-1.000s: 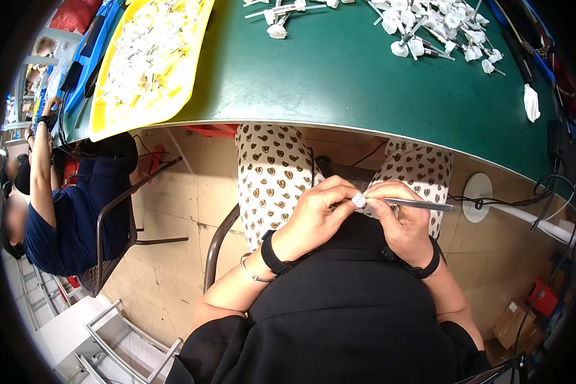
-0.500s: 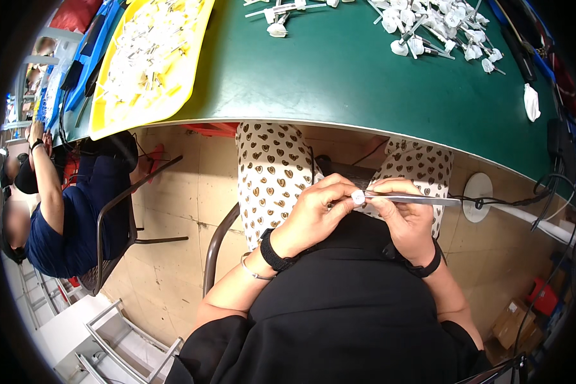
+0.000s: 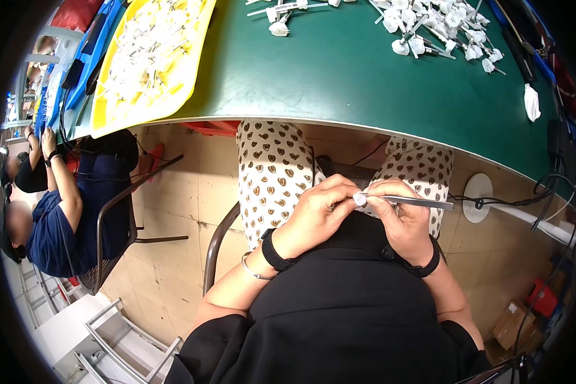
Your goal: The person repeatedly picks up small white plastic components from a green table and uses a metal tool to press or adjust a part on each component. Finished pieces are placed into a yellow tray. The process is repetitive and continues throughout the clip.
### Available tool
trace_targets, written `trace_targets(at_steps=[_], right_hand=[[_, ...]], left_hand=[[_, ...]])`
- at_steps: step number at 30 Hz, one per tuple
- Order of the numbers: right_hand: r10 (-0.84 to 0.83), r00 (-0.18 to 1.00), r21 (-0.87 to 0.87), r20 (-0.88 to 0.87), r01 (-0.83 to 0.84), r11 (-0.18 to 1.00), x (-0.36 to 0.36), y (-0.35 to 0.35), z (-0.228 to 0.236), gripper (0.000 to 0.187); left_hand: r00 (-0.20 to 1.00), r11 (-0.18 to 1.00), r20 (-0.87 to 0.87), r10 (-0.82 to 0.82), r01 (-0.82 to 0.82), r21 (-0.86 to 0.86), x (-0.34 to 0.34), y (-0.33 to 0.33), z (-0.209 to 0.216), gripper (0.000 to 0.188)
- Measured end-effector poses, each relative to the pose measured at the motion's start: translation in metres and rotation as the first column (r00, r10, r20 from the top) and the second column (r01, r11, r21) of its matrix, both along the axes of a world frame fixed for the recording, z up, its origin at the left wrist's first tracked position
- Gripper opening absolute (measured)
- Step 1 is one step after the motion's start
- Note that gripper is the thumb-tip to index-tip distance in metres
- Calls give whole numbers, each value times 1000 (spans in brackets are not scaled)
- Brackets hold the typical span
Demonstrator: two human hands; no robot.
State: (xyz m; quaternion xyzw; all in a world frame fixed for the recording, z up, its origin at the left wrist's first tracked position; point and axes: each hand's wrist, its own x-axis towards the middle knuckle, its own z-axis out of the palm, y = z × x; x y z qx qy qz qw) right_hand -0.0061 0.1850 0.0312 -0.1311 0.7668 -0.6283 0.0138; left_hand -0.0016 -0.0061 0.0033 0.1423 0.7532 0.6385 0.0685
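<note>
Grey metal of a slim tool (image 3: 429, 203), perhaps tweezers, sticks out to the right from the right hand (image 3: 402, 214), which grips it between thumb and fingers. Its free end reaches a little less far to the right than half a second ago, and it also looks narrower, so I judge that the right hand has turned or drawn it slightly. The left hand (image 3: 323, 211) pinches a small white piece (image 3: 360, 199) between thumb and fingertips, just beside the right fingertips, above the lap and on the near side of the green table (image 3: 288, 83). This piece has stayed in almost the same place, only its face seems a little turned. For the work, this suggests fine handling that is not yet finished; whether the tool touches the piece I cannot tell, because the fingers cover its tip. Similar white pieces lie in the yellow tray (image 3: 134, 120) at the left and in a loose pile (image 3: 441, 25) at the far right, and these show no clear change. At the far left, a co-worker (image 3: 52, 237) in dark blue has moved the arms.
</note>
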Motion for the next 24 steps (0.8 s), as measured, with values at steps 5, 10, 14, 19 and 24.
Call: trace_targets(at_steps=[5,10,14,19,24], right_hand=[[7,1000,21,-5,-7,1000,-1,0,1,6],[9,1000,36,-15,-9,999,-2,0,2,6],[23,999,48,-36,-21,999,-3,2,0,6],[-26,999,-29,39,28,999,1,1,0,5],[-25,999,-4,40,25,1000,0,1,1,4]], left_hand=[[1000,1000,21,-8,8,-8,-1,0,0,14],[1000,1000,30,-7,7,-23,-1,0,2,15],[1000,999,28,-9,10,-42,-1,0,1,15],[999,1000,41,2,-2,11,1,0,-1,16],[1000,1000,27,-4,4,10,1,1,0,16]])
